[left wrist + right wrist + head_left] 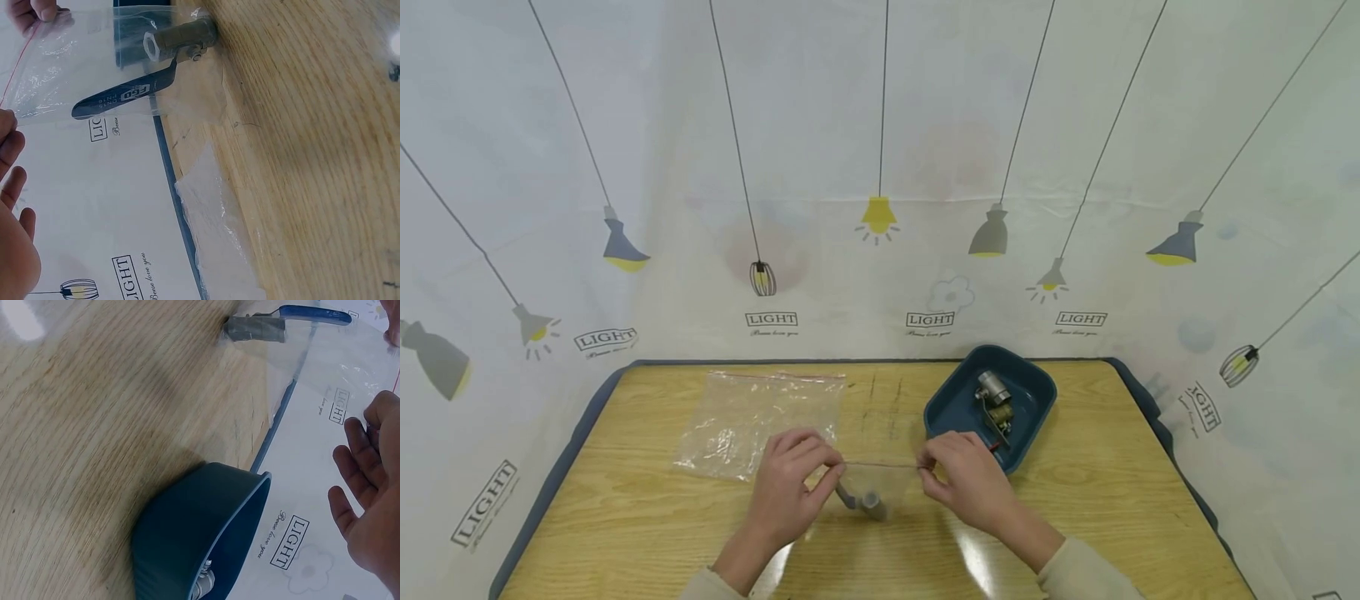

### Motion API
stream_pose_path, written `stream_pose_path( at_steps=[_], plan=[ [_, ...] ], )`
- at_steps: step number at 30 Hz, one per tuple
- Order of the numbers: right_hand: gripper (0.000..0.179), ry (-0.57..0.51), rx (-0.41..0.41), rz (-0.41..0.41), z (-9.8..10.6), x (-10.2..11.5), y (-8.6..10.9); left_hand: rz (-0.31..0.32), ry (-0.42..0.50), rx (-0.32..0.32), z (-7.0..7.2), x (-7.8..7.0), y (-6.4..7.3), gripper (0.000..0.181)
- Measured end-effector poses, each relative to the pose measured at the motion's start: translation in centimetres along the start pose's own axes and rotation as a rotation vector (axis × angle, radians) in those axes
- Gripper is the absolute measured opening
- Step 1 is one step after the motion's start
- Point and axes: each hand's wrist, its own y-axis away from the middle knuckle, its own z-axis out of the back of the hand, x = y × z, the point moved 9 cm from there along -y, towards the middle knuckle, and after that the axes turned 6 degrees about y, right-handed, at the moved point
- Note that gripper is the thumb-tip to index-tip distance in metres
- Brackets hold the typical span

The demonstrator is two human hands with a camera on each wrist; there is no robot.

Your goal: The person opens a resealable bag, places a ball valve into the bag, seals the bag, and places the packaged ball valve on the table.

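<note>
A metal ball valve (181,42) with a dark blue lever handle (125,97) lies at the bottom of a clear zip bag (197,100). The bag hangs upright over the table, its reddish zip edge stretched level between both hands. My left hand (790,483) pinches one end of that edge between thumb and forefinger. At the other end, my right hand (970,483) pinches it the same way. In the right wrist view, the remaining fingers of the right hand are spread off the bag. The valve (873,505) shows through the plastic, below and between the hands.
Just beyond the right hand stands a dark blue bin (1033,392) with metal valve parts (994,388) inside. Another clear zip bag (722,425) lies flat on the wooden table (640,517), behind the left hand. A printed sheet (820,275) rises along the table's back edge.
</note>
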Motion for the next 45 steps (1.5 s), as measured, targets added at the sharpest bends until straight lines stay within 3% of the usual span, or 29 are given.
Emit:
stream_pose_path(
  at_steps=[18, 29, 33, 39, 45],
  plan=[
    [0.013, 0.016, -0.010, 0.033, 0.5, -0.3, 0.3, 0.003, -0.007, -0.001, 0.0, 0.0, 0.0, 0.010],
    [0.008, -0.053, 0.068, -0.035, -0.4, -1.4, 0.5, -0.045, 0.040, -0.016, -0.4, -0.8, -0.1, 0.011],
    [0.009, -0.190, 0.153, -0.124, -1.7, -2.2, 0.8, -0.053, 0.050, -0.031, -0.5, -1.0, 0.0, 0.012],
    [0.046, -0.470, 0.275, -0.259, -4.8, -2.7, 1.7, -0.037, 0.061, -0.047, -0.5, -0.9, 0.0, 0.012],
    [0.038, -0.775, 0.337, -0.356, -8.2, -2.9, 2.7, -0.020, 0.090, -0.061, -0.3, -0.9, 0.1, 0.014]
  ],
)
